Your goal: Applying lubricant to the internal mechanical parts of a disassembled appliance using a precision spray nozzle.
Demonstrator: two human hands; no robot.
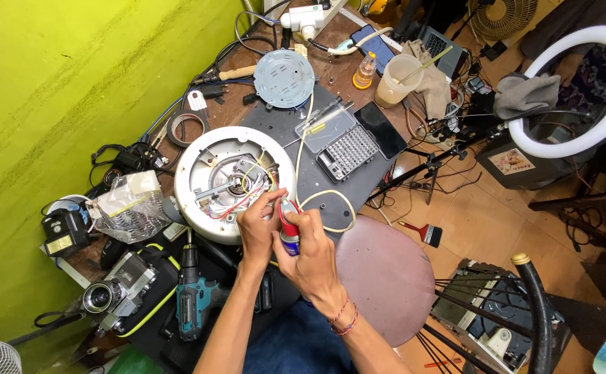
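You held a small spray can [289, 234] with a red top and a blue band lower down, upright between both hands, at the near edge of the round appliance [234, 181] that lay upturned on the cluttered desk [327, 66]. Your right hand [310, 253] was clenched around the can's body from the side, its grip closed on it; your left hand [258, 228] pinched at the can's top, fingers also closed on it. The appliance showed a cream rim and an open underside with a metal plate, red, yellow and white wires, and a pale cord [331, 208] looping out toward you. Its detached blue-grey base cover [283, 77] lay farther back, and a case of screwdriver bits [346, 152] sat just beside a dark phone [380, 129]. A teal cordless drill [191, 294] rested near your left forearm. Most of the can was hidden behind your fingers, so its nozzle could not be made out, and the wiring under your left hand was covered.
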